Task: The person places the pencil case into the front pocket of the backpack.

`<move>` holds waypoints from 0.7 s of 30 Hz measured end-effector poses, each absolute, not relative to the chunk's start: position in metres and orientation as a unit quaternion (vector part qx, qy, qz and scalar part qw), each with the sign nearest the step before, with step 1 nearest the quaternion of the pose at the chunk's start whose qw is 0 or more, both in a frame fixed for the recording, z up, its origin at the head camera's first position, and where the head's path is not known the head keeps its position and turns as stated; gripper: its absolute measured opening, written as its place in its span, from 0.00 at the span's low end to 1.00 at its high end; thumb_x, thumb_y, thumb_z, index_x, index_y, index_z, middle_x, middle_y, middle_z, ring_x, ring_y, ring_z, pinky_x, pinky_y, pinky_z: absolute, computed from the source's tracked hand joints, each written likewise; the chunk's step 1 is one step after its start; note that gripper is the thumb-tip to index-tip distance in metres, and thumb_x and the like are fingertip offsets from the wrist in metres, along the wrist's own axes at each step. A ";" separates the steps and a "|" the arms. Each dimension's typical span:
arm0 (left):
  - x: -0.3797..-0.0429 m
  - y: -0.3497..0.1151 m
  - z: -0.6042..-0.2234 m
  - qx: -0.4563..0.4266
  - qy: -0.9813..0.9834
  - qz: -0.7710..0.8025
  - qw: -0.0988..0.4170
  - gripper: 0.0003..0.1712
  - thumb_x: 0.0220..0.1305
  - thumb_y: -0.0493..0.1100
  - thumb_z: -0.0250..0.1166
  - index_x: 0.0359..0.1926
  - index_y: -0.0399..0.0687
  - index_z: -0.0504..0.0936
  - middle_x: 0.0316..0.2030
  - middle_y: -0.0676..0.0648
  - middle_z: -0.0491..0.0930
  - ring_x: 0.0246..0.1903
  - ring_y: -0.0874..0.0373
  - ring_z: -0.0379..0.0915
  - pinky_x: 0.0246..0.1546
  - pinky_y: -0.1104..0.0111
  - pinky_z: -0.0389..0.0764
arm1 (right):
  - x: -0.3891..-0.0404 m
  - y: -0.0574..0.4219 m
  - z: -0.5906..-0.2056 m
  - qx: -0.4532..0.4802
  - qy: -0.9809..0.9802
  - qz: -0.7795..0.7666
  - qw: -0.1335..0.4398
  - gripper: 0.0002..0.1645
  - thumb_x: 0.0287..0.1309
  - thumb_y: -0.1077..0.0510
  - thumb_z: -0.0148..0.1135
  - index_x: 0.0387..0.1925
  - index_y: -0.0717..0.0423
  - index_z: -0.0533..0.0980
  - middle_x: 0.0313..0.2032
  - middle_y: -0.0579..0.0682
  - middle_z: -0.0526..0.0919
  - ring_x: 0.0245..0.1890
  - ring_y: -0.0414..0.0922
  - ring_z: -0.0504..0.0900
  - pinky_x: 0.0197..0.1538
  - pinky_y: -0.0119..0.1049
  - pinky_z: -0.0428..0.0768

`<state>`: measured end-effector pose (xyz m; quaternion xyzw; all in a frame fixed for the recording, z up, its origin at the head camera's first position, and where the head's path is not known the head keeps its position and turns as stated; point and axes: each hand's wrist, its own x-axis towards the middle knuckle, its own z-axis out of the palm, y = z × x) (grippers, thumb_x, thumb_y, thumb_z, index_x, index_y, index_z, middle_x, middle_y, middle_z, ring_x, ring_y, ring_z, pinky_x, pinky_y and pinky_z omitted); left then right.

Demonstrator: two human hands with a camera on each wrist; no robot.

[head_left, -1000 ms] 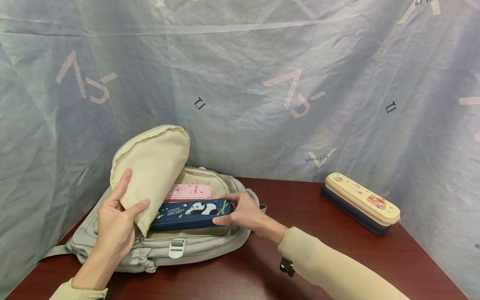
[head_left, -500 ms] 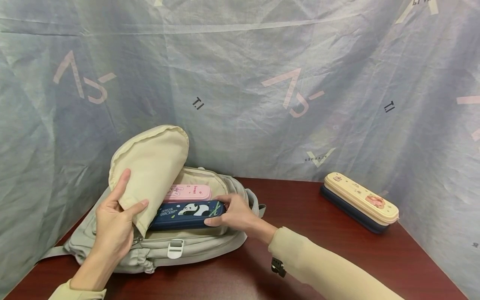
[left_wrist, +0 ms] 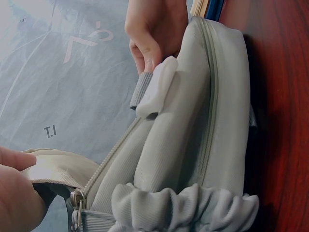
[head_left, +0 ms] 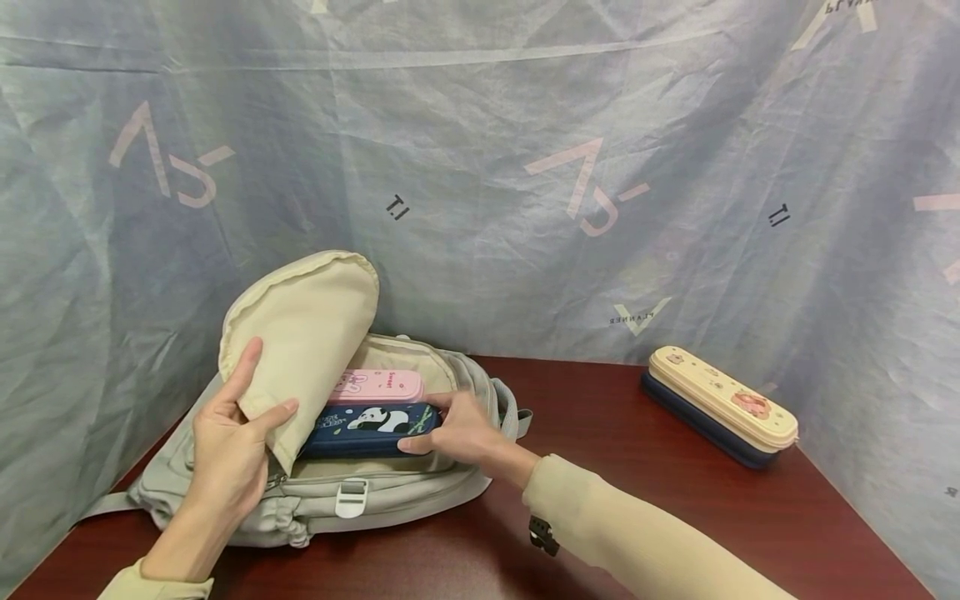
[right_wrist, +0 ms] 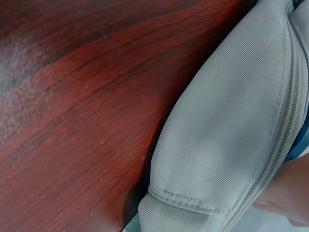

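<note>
A grey-green backpack (head_left: pixel 405 496) lies on the table with its main compartment unzipped. My left hand (head_left: pixel 232 442) holds back its cream-lined flap (head_left: pixel 300 350), thumb on the lining side; the flap's edge also shows in the left wrist view. Inside the compartment, my right hand (head_left: pixel 461 429) grips the right end of a navy pencil case (head_left: pixel 375 429) with a panda print, thumb at the front and fingers behind. The case's left end is hidden under the flap. Just behind it lies a pink pencil case (head_left: pixel 382 385), partly covered.
At the right of the table (head_left: pixel 600 417) a cream pencil case (head_left: pixel 723 396) rests on top of a navy one (head_left: pixel 705 425). A grey cloth backdrop (head_left: pixel 480 167) hangs close behind. A white buckle (head_left: pixel 352 497) sits on the backpack's front side.
My right hand has moved left, sliding the panda pencil case farther under the flap. The left hand keeps holding the flap in nearly the same place.
</note>
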<state>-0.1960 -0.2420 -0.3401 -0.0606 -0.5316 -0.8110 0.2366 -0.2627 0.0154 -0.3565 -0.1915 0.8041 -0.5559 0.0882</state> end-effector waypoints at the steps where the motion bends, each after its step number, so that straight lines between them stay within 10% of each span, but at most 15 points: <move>1: -0.196 -0.242 -0.340 -0.060 -0.532 -0.811 0.237 0.52 0.61 0.10 0.57 0.80 0.51 0.63 0.83 0.56 0.47 0.79 0.66 0.31 0.51 0.77 0.82 | -0.263 0.015 -0.357 -0.189 0.807 -0.553 0.085 0.29 0.46 0.59 0.86 0.52 0.56 0.87 0.35 0.45 0.90 0.36 0.39 0.84 0.45 0.32 0.82; 21: -0.196 -0.241 -0.340 -0.060 -0.530 -0.812 0.237 0.53 0.60 0.09 0.56 0.80 0.50 0.63 0.84 0.55 0.45 0.80 0.63 0.36 0.54 0.77 0.81 | -0.267 0.004 -0.359 -0.175 0.829 -0.523 0.089 0.37 0.42 0.58 0.89 0.58 0.52 0.86 0.39 0.41 0.89 0.45 0.39 0.81 0.58 0.37 0.78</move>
